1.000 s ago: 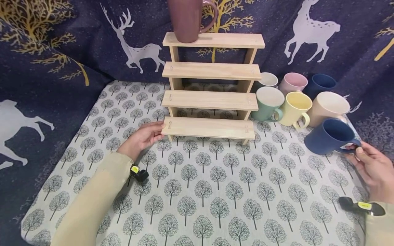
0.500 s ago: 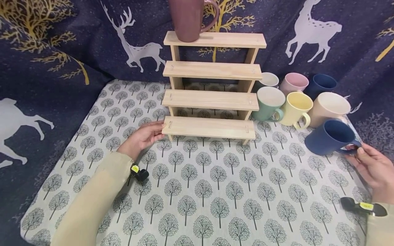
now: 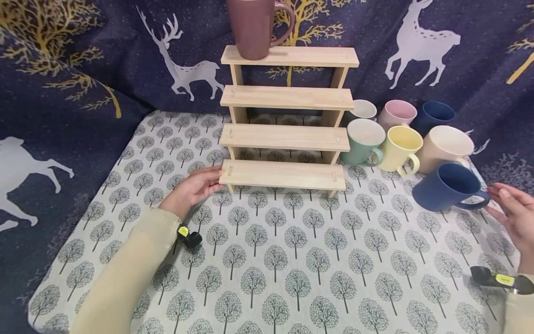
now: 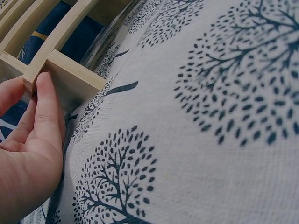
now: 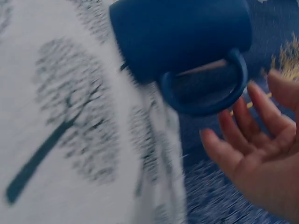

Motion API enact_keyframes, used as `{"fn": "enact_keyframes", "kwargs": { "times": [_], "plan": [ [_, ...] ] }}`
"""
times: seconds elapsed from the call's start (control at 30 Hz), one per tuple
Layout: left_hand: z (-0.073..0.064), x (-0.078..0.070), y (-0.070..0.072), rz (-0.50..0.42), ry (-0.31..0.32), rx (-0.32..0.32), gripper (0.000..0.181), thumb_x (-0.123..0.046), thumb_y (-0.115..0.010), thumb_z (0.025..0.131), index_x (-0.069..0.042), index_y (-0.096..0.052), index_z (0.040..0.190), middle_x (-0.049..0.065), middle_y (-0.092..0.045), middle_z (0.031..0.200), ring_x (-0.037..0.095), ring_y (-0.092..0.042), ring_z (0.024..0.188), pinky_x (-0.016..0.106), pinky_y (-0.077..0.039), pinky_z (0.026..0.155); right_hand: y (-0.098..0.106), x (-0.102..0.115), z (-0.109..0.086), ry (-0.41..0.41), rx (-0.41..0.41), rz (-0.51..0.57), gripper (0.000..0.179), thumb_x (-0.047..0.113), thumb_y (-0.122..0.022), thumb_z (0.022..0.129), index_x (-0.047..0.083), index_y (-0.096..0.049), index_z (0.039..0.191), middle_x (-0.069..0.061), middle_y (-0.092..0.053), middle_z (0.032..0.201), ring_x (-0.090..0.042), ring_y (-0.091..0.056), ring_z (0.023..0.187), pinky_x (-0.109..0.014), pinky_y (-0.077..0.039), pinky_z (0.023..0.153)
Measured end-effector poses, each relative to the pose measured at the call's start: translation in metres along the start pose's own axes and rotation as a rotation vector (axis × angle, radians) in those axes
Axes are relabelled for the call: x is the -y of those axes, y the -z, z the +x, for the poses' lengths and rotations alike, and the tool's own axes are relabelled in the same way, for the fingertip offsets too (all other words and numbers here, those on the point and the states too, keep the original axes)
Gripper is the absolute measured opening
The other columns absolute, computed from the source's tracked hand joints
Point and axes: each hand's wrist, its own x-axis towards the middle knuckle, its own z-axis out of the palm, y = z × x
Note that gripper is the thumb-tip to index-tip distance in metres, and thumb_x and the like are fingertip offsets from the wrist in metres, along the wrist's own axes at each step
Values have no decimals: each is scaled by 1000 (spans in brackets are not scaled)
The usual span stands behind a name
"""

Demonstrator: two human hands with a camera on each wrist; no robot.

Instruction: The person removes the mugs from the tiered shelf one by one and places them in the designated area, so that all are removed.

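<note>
A blue mug stands on the tablecloth at the right front of a group of mugs, its handle turned to the right. Just beside that handle is my right hand, its fingers spread; the right wrist view shows them off the handle or barely at its edge. On the left, my left hand pinches the end of the lowest board of a tiered wooden shelf. Thumb and fingers lie on either side of the board's corner in the left wrist view. A mauve mug stands on the top board.
Behind the blue mug stand a green mug, a yellow mug, a beige mug, a pink mug, a white-lined mug and another dark blue mug. A deer-patterned cloth hangs behind.
My right hand has let go of the blue mug's handle and moved slightly right, its fingers opening. The mug stays put. My left hand keeps its place on the shelf.
</note>
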Motion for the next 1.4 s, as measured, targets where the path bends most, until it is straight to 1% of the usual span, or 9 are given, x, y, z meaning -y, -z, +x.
{"fn": "enact_keyframes", "kwargs": {
  "times": [0.17,0.27,0.3,0.4,0.53,0.7,0.93,1.23,1.4],
  "plan": [
    [1,3,0,-14,11,6,60,-4,-48,106,4,-20,158,1,-75,92,9,-74,80,11,-65,78,-18,6,10,91,-412,-384,27,4,-56,104,18,-76,92,14,-75,84,5,-64,82,2,-51,60],
    [1,4,0,-10,7,11,60,-4,-48,106,5,-19,158,1,-74,91,9,-74,79,11,-65,77,-46,8,19,170,-562,-380,22,4,-59,101,15,-73,89,10,-72,79,1,-63,78,0,-51,59],
    [2,4,1,-7,4,13,60,-4,-48,106,6,-20,158,1,-74,92,9,-74,79,11,-65,76,-70,12,19,194,-582,-368,23,3,-58,101,15,-72,88,9,-71,77,1,-62,78,0,-50,60],
    [2,4,1,-1,-6,21,60,-5,-48,106,6,-19,158,0,-75,92,8,-73,80,10,-65,77,-102,13,28,292,-525,-207,15,-3,-62,97,4,-71,88,0,-72,76,-6,-68,72,-5,-57,60],
    [3,3,0,-6,-6,34,60,-5,-48,106,6,-20,158,1,-75,92,8,-73,80,11,-65,78,-137,12,42,320,-432,-83,2,-8,-68,92,-6,-69,91,-11,-74,76,-15,-72,67,-14,-65,58],
    [3,1,-1,-4,-5,42,60,-4,-49,106,6,-20,158,1,-74,93,9,-73,80,12,-65,78,-178,9,63,275,-279,-30,7,-8,-70,91,-12,-69,96,-15,-73,78,-21,-74,68,-22,-68,59],
    [3,0,1,24,-21,48,62,-5,-49,106,6,-18,158,0,-74,95,8,-73,83,11,-65,79,-232,3,100,127,10,176,14,-11,-53,99,-12,-67,100,-20,-74,81,-27,-75,71,-33,-71,65],
    [2,0,2,-20,-6,27,60,-4,-47,107,5,-18,159,1,-75,92,9,-74,80,12,-65,77,-310,-5,143,8,148,58,15,-3,-59,100,0,-68,111,-11,-75,94,-19,-73,88,-25,-69,75],
    [1,0,2,-14,-6,27,62,-4,-49,106,5,-18,159,1,-75,92,9,-74,80,11,-65,77,-345,-9,161,-57,168,-70,29,6,-61,102,4,-60,131,-4,-72,106,-15,-67,105,-21,-67,82]
  ]
}}
